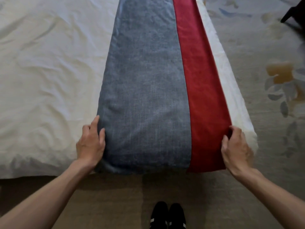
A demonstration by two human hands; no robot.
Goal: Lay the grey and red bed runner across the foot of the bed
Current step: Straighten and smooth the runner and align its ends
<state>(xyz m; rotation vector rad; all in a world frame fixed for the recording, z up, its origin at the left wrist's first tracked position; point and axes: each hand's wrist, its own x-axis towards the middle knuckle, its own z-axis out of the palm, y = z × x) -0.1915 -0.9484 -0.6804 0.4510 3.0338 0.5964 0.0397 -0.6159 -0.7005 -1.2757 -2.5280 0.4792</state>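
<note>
The grey and red bed runner point(145, 80) lies flat on the bed point(234, 100), stretched away from the person in one long strip. It lies near the right edge of the mattress, and a narrow strip of white stays bare between it and that edge. The wide grey part is on the left and the narrower red band point(203, 96) runs along its right side. The near end of the runner goes over the edge of the bed that is closest to the person and hangs down a little. To the left of the runner spreads the white duvet point(49, 71), with many soft wrinkles. The left hand point(90, 144) is at the grey edge near the close end: the thumb rests on the grey cloth and the fingers lie beside the edge, but I cannot tell if it really pinches the fabric. The right hand point(236, 146) has its fingers curled over the red edge and pinches it. Both forearms are bare. Below, on the floor, two black shoes point(167, 215) with white stripes stand close together. On the right side lies a carpet point(272, 55) with a pale leaf pattern.
</note>
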